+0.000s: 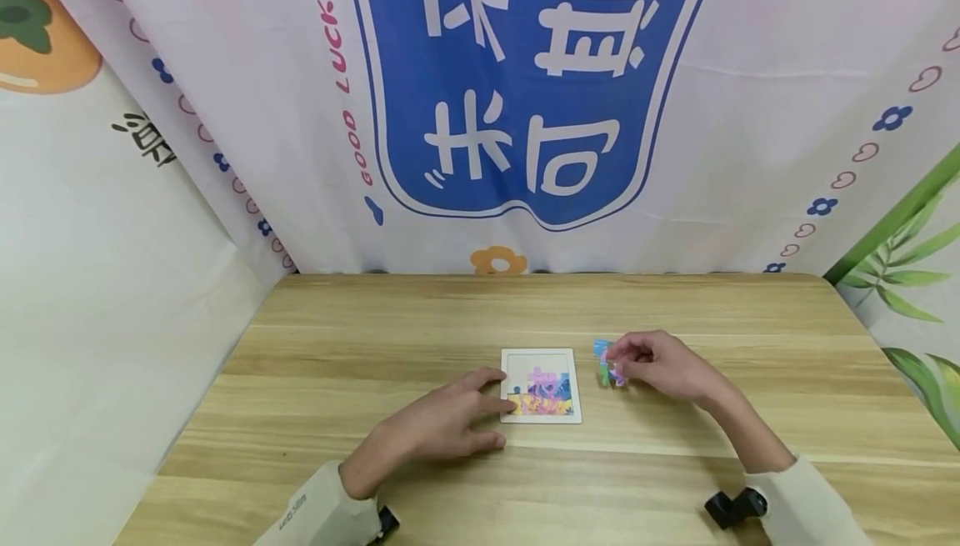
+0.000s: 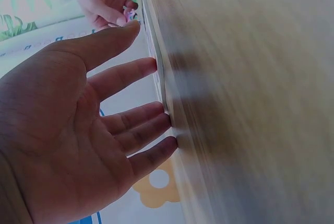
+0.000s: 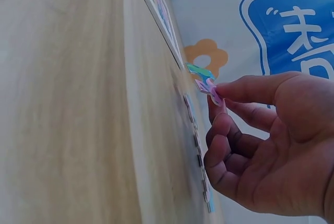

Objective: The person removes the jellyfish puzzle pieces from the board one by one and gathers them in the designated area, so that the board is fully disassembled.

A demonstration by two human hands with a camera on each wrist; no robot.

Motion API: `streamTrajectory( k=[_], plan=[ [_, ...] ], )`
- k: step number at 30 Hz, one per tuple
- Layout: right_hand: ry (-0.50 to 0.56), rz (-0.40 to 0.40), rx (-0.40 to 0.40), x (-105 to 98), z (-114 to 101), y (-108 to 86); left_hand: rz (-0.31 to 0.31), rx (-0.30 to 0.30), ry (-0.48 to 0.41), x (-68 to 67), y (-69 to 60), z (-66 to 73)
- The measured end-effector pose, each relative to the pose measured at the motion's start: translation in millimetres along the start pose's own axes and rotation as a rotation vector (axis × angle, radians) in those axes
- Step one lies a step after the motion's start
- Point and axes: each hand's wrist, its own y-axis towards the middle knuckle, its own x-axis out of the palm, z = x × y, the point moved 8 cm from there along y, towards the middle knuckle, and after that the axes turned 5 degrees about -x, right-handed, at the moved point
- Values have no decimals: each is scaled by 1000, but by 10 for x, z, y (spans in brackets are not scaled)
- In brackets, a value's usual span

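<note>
"Where's our puzzle piece [image 3: 205, 83]?"
"Pinched in our right hand [image 1: 671, 369], right of the puzzle board [image 1: 536, 359]; our left hand [image 1: 450, 419], fingers loosely spread, touches the board."
"What can't we see?"
"Its edge, behind our fingertips."

The puzzle board [image 1: 534, 361] lies flat on the table [image 1: 337, 338], with fitted pieces [image 1: 553, 400] sitting in its nearer part. Left of the board, as the person sits, I see the left hand [image 1: 450, 423], one finger reaching over the rim. To the board's right is the right hand [image 1: 671, 367], a pinched piece [image 3: 205, 84] at its fingertips; loose pieces [image 3: 190, 110] lie on the table, also right of the board. Behind it, past the table's far edge, hangs a curtain [image 1: 300, 154].
</note>
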Motion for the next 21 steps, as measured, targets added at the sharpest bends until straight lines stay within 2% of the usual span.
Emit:
streamTrajectory(
  k=[6,15,21],
  plan=[
    [-56,26,6,3,36,-11,2,-5,-2,6,2,-9],
    [-188,59,-41,39,-1,43,13,-8,-8,2,-1,-6],
    [-235,85,-26,63,-8,92,17,1,-6,-13,-9,5]
  ],
)
